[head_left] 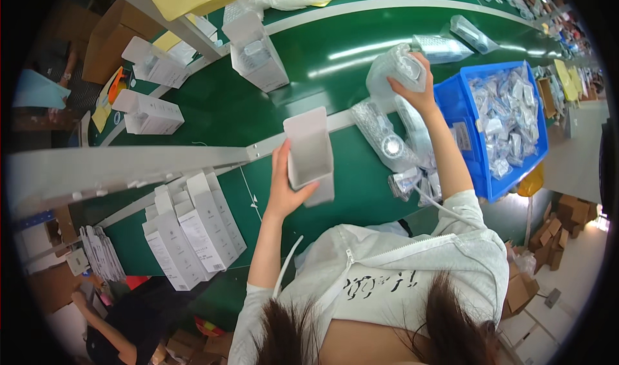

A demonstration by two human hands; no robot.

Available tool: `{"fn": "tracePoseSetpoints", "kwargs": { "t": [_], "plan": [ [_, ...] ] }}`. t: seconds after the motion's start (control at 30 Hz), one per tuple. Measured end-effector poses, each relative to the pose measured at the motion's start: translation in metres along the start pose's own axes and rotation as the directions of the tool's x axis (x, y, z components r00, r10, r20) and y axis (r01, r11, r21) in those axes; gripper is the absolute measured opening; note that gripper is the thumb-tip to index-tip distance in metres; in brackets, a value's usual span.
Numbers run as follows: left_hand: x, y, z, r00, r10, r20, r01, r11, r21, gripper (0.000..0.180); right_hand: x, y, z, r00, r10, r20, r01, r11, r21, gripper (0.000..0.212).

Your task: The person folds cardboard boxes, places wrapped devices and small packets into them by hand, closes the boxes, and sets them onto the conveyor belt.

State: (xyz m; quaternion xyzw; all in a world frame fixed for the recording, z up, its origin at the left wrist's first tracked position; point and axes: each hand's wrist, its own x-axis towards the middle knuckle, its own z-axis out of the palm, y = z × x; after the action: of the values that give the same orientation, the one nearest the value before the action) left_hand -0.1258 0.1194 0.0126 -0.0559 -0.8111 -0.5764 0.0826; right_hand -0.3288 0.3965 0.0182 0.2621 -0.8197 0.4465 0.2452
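Observation:
My left hand [284, 187] is closed around an open white carton [311, 155], its top flap standing up and its inside showing bare walls. Up and to the right, my right hand [416, 84] grips a bubble-wrapped item [392, 71]; the wrap hides what is inside. Below that hand lie more bubble-wrapped pieces [383, 136] with a round silvery end showing. Small bagged parts [405, 183] rest beside them, near my body.
A blue bin [461, 139] full of small bagged parts stands at the right. White cartons [190, 236] are grouped at the lower left. An open filled carton [261, 65] stands across the green bench. A grey metal rail [129, 171] crosses the left side. Another person's arm [103, 323] shows at lower left.

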Motion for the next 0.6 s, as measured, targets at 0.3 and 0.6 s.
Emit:
{"fn": "tracePoseSetpoints", "kwargs": {
  "t": [0.3, 0.6],
  "plan": [
    [0.001, 0.006, 0.044, 0.993, 0.117, -0.011, -0.111, 0.966, 0.232, 0.066, -0.034, -0.152, -0.011, 0.633, 0.757, -0.165, -0.263, 0.41, 0.873, 0.057],
    [-0.026, 0.007, 0.08, 0.934, -0.046, -0.355, 0.081, 0.993, 0.084, 0.067, -0.077, -0.163, 0.062, 0.783, 0.191, -0.592, -0.063, 0.971, 0.23, 0.057]
  ]
}}
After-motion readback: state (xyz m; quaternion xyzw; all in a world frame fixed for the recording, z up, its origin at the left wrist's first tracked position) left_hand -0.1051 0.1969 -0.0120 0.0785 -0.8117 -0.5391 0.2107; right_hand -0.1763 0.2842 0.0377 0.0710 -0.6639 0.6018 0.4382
